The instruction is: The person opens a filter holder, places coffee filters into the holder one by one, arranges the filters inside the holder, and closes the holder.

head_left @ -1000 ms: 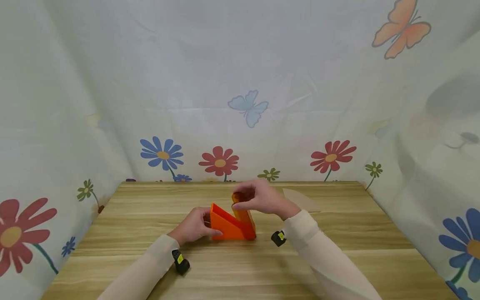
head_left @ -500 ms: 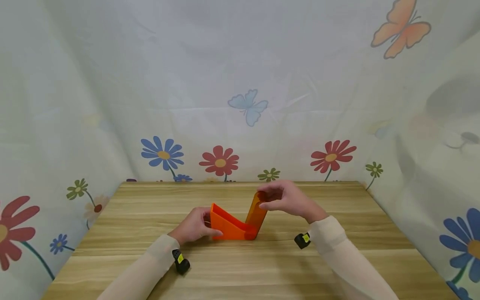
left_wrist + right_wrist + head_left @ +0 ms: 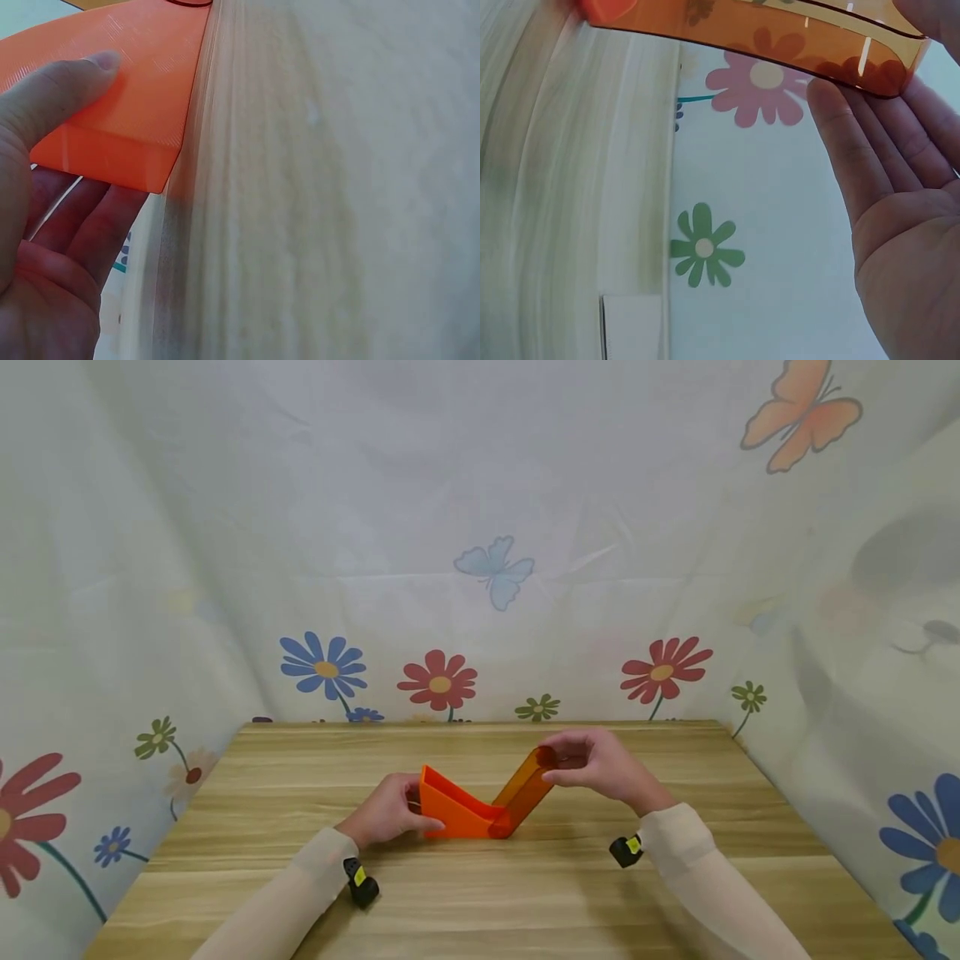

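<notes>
A wedge-shaped orange plastic case (image 3: pixel 453 810) stands on the wooden table, its slanted top open. At its low right end it joins a see-through amber lid (image 3: pixel 525 785), which leans up to the right. My left hand (image 3: pixel 386 810) grips the case's tall left end; in the left wrist view the thumb lies on the orange side wall (image 3: pixel 142 97) and the fingers are behind. My right hand (image 3: pixel 603 768) pinches the lid's raised end between thumb and fingers. In the right wrist view, fingertips (image 3: pixel 829 97) touch the amber lid (image 3: pixel 780 45) from below.
The wooden table (image 3: pixel 450 902) reaches back to a pale curtain (image 3: pixel 375 510) printed with flowers and butterflies. A pale flat piece (image 3: pixel 634 330) lies near the table's edge in the right wrist view.
My right hand has moved right, swinging the lid from leaning left to leaning right, away from the case. A pale fan-shaped sheet behind my right wrist no longer shows. My left hand stays put.
</notes>
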`<state>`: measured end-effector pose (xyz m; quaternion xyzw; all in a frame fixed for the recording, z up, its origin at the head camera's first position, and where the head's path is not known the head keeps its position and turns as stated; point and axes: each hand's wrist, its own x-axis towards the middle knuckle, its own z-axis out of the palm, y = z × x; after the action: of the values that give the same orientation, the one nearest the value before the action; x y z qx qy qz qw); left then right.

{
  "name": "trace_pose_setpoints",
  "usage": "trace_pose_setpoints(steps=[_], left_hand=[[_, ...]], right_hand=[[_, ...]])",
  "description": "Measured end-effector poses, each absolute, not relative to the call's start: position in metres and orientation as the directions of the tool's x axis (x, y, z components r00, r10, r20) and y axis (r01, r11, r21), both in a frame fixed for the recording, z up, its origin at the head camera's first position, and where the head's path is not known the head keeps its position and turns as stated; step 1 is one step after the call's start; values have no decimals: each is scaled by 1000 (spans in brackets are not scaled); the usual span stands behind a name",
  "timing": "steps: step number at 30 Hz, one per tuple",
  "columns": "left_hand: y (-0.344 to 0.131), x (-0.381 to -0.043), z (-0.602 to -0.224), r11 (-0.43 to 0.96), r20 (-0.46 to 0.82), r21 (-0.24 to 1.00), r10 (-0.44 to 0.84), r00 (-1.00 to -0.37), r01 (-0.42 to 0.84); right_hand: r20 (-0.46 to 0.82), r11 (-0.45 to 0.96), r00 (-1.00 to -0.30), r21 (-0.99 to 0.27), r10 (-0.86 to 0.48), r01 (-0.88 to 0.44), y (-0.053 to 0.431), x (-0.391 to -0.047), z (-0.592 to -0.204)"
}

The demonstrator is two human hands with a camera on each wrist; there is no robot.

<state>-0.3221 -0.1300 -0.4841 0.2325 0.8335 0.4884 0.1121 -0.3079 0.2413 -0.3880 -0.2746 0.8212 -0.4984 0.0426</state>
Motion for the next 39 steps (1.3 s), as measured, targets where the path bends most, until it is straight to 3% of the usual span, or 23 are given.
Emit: trace_pose_setpoints(steps=[39], left_hand=[[-130,-320,-482,425,28,864,495,-868,270]], right_hand=[[171,327,-855,-873,-490,-362,277,-306,-414]])
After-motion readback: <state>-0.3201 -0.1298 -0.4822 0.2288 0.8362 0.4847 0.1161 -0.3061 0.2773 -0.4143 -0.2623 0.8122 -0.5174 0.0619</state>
